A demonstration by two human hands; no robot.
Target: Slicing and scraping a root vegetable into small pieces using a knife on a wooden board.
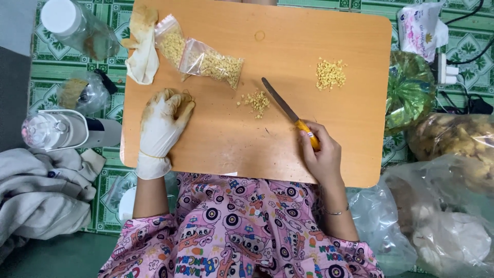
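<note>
Two small clear plastic bags point(203, 55) at upper left of the wooden table point(288, 149), both filled with pale yellow chopped bits. One small heap of the same bits point(330, 74) at upper right, another looser heap point(256, 100) at centre, just beside the blade. Knife point(288, 111) near centre, long axis running diagonally, steel tip aimed to upper left, orange handle to lower right. Right hand point(321, 154) bare, clenched round the handle. Left hand point(163, 123) in a stained white rubber glove, lying flat and released on the board at centre left. Spare crumpled glove point(141, 49) at top left.
</note>
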